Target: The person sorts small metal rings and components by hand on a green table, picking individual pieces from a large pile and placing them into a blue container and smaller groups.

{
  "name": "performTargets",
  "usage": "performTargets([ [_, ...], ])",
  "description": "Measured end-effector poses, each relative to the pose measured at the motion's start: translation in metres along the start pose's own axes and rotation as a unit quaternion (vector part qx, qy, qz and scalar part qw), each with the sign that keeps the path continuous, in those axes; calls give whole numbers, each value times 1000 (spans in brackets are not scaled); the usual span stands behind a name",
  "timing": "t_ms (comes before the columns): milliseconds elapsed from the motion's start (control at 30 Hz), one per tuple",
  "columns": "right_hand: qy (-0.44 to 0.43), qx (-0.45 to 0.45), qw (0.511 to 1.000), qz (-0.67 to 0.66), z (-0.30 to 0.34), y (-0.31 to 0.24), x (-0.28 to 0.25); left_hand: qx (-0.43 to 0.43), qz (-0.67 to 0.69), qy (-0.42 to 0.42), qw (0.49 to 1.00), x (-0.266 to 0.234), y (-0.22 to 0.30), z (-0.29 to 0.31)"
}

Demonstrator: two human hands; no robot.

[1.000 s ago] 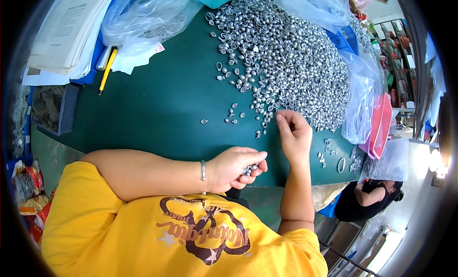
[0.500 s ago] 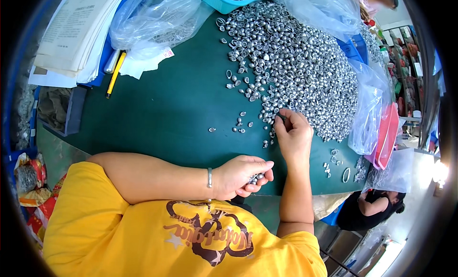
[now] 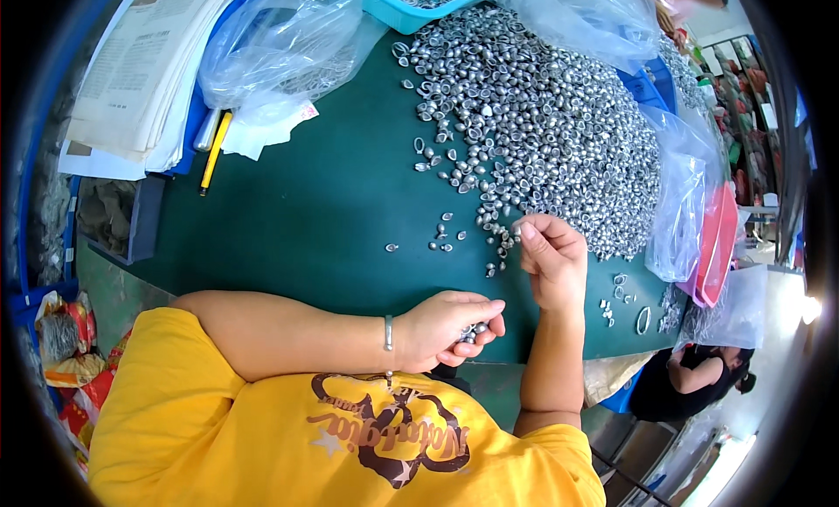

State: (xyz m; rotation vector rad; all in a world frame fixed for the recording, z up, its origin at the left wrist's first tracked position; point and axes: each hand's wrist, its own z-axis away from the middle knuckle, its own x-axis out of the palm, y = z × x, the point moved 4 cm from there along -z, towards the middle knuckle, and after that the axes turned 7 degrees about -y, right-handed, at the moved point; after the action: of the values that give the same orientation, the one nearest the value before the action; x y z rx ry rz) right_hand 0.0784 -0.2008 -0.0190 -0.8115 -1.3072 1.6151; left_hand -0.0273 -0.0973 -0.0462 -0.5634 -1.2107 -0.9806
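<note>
left hand (image 3: 450,332) cupping half-hidden metal pieces (image 3: 473,333), right hand (image 3: 551,255) perhaps pinching one

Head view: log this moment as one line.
left hand: cupping a few silver pieces | right hand: pinching one piece at the edge of the silver heap | surface: green table

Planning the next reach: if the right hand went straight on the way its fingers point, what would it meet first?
The right hand points up and left across the green table. It would likely first meet the loose small silver metal pieces at the edge of the big heap; depth is unclear.
</note>
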Motion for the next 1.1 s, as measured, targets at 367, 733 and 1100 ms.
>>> performTargets([
  [367,-13,47,986,-161,-10,-4,-23,2,10,1,1000,0,0,-1],
  [733,43,-155,893,419,-19,-14,5,-6,11,-9,1000,1,2,1],
  [1100,17,-220,926,307,-13,-21,-14,36,14,-47,998,1,8,-4],
])
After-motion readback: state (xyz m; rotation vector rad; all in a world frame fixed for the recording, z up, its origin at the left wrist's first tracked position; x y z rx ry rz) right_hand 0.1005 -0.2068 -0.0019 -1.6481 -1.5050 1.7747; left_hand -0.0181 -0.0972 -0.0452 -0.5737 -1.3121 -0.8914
